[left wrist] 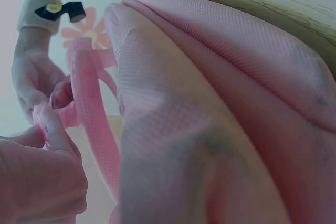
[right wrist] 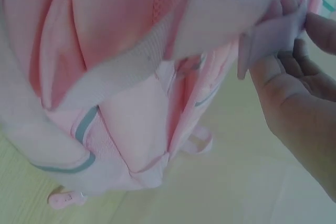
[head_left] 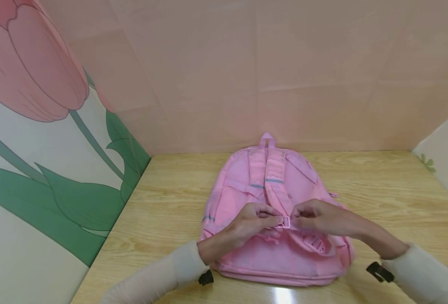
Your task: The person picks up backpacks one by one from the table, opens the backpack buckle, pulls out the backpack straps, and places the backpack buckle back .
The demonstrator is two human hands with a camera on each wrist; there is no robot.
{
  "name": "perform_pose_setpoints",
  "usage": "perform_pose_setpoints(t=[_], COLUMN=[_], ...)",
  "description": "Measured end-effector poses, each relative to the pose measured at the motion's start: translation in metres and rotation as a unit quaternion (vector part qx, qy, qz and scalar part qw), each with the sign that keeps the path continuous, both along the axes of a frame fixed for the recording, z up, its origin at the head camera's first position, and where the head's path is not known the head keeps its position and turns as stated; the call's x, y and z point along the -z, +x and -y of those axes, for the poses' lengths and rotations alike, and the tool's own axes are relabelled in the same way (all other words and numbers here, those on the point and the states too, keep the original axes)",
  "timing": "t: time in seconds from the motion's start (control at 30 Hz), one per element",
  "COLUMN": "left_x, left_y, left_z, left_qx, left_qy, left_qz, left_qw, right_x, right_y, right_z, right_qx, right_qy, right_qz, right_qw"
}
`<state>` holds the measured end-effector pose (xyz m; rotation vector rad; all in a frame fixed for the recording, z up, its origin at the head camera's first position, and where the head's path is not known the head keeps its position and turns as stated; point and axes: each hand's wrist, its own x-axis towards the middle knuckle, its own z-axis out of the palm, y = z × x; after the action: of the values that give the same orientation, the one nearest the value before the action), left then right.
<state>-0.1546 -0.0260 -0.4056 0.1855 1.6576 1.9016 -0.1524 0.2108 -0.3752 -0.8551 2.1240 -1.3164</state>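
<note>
A pink backpack [head_left: 300, 257] lies on the table with its shoulder straps [head_left: 275, 169] facing up and its top loop toward the wall. Over its lower middle, my left hand [head_left: 250, 221] pinches a pink plastic buckle [head_left: 287, 222] between thumb and fingers. Close on the other side of that buckle, my right hand [head_left: 319, 216] pinches the webbing strap [right wrist: 270, 38], whose flat end sticks out past the fingers in the right wrist view. Both hands meet at the buckle in the left wrist view, beside a raised shoulder strap [left wrist: 92, 98].
A second pink buckle [head_left: 317, 245] hangs on webbing right of the hands. The wooden table [head_left: 163, 198] runs back to a pinkish wall [head_left: 208, 84], with a tulip-painted panel [head_left: 49, 169] at the left. A zipper pull [right wrist: 65, 199] dangles from the bag's side.
</note>
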Motion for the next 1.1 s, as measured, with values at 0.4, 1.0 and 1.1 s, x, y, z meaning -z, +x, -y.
perform_pose_setpoints(t=[0.4,1.0,1.1], left_x=[-0.002,-0.002,-0.002], left_y=[0.002,0.003,0.003], left_z=[-0.002,-0.005,-0.006], left_qx=[-0.007,-0.008,-0.008], left_qy=[0.001,-0.017,-0.020], left_qz=[-0.009,-0.016,-0.019], left_qw=[0.9999,0.9997,0.9996], right_x=[0.000,0.002,0.003], right_y=[0.000,0.000,-0.001], right_z=[-0.007,0.003,0.003], right_qx=[-0.015,-0.024,-0.023], right_qy=[-0.016,-0.030,-0.031], right_qz=[0.008,-0.011,-0.002], right_qw=[0.9997,0.9992,0.9992])
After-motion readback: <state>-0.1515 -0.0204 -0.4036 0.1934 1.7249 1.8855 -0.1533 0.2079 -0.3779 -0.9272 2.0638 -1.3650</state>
